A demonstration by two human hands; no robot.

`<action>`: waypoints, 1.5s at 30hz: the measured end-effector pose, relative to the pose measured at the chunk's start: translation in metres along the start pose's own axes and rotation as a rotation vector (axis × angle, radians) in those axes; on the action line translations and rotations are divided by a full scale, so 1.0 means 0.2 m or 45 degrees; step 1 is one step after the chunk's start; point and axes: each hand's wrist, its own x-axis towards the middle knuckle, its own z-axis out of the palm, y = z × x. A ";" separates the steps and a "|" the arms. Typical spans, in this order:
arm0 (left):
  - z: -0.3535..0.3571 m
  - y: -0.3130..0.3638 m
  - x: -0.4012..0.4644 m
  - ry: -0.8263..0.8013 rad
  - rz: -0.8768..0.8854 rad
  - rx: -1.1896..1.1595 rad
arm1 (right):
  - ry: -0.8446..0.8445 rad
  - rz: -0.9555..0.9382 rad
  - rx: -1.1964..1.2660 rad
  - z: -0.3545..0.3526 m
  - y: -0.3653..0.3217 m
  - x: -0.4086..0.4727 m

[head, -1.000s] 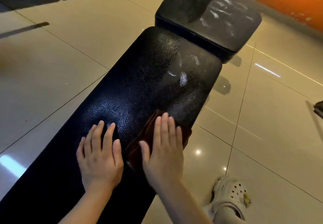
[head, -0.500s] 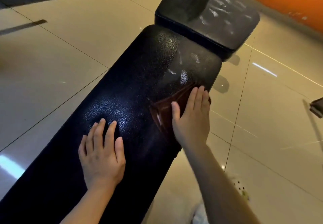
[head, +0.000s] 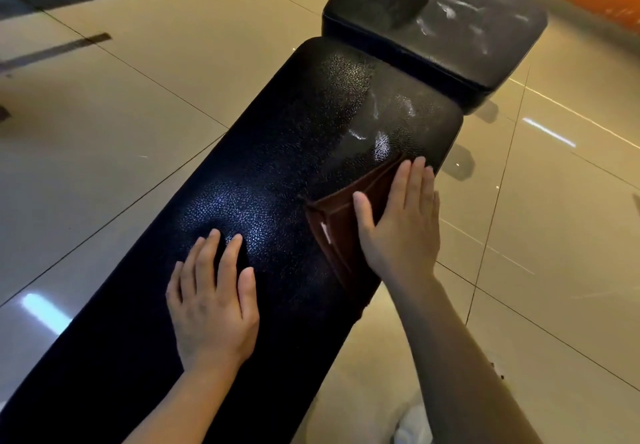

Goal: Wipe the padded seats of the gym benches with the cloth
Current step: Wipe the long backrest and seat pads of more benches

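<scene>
The long black pad of the bench [head: 277,173] runs from the lower left of the frame up to the centre, and the smaller seat pad [head: 450,28] sits just beyond it at the upper right, dulled by pale smears. On the long pad, pale streaks [head: 377,138] lie just above the cloth, toward the far end.

The main risk is at the pad's right edge. The brown cloth [head: 332,222] lies close to that edge at the right centre of the frame, and a stroke carried further right could push it over onto the tiled floor [head: 554,235]. Nothing pinches it, so it could also bunch or slide out from under the palm, leaving the streaks untouched. The pad looks slick, so a leaning hand might slip as well.

The right hand [head: 398,222] lies flat on the cloth, its grip fully apart, fingers straight and close together, pressing rather than clasping. The left hand [head: 214,301], lower centre, rests flat on the bare pad with fingers spread, holding nothing.
</scene>
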 end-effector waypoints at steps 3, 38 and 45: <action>0.00 -0.01 0.00 -0.004 -0.006 0.004 | 0.049 -0.001 0.032 0.02 -0.01 0.03; -0.07 -0.27 -0.16 -0.167 -0.114 0.098 | 0.392 0.640 1.209 0.28 -0.27 -0.79; -0.08 -0.28 -0.16 -0.144 -0.113 0.054 | 0.372 -0.166 0.649 0.40 -0.28 -0.99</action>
